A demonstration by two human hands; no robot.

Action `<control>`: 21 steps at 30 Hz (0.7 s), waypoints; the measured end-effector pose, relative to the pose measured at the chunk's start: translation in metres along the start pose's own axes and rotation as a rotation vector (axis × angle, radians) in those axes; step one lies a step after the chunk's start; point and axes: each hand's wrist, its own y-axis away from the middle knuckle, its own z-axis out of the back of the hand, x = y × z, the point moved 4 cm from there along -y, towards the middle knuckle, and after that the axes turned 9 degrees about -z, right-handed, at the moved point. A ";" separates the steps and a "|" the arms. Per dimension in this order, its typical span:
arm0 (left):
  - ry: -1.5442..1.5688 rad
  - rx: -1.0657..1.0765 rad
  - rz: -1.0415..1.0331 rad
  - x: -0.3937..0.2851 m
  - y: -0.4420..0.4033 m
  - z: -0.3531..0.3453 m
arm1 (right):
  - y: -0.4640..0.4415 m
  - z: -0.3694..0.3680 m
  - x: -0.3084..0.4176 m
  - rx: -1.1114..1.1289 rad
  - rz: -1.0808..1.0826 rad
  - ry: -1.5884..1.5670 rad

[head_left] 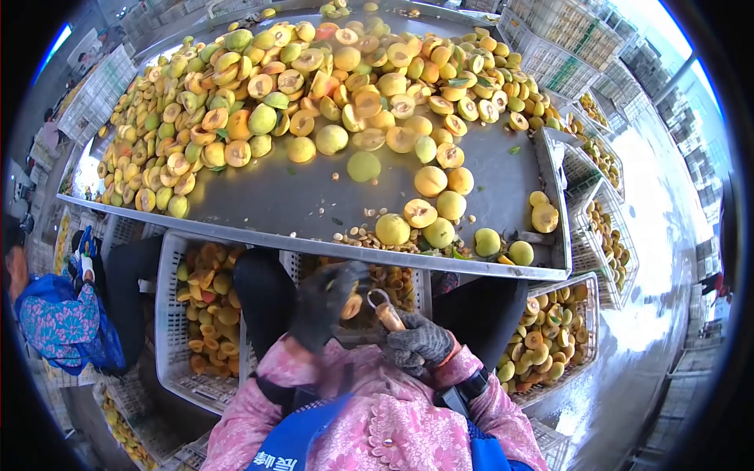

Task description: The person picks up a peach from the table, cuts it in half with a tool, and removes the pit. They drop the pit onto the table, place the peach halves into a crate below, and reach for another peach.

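Observation:
My left hand, in a dark glove and smeared by motion, is closed around a yellow-orange peach half above my lap. Close beside it, my right hand in a grey knit glove grips the wooden handle of a looped pitting tool. The tool's curved metal loop points up and left, towards the peach half, and stands apart from it. Just beyond both hands, a crate of cut peaches sits between my knees, partly hidden by my left hand.
A metal table carries a large heap of whole and halved peaches, with loose pits along its near edge. Filled crates stand left and right of my legs. Another person sits at far left.

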 end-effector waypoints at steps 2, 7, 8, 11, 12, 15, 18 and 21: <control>-0.689 -0.128 -0.392 -0.050 0.005 0.024 | -0.017 0.035 -0.008 -0.330 0.186 0.546; -1.146 -0.437 -0.388 -0.071 0.002 0.124 | -0.025 0.067 -0.018 -0.636 0.196 1.262; -1.343 -0.453 -0.472 -0.073 -0.004 0.127 | -0.019 0.058 -0.013 -0.607 0.239 1.263; -0.941 -0.260 -0.480 -0.076 -0.039 0.093 | -0.015 0.058 -0.012 -0.602 0.460 1.313; -0.784 -0.149 -0.452 -0.073 -0.056 0.066 | -0.013 0.059 -0.012 -0.604 0.478 1.325; -0.729 0.236 -0.535 -0.061 -0.111 -0.022 | -0.008 0.066 -0.013 -0.618 0.435 1.330; -0.897 0.602 -0.536 -0.022 -0.160 -0.098 | 0.002 0.076 -0.010 -0.720 0.172 1.241; -0.870 0.827 -0.317 -0.008 -0.168 -0.128 | 0.007 0.105 -0.022 -0.846 0.102 1.091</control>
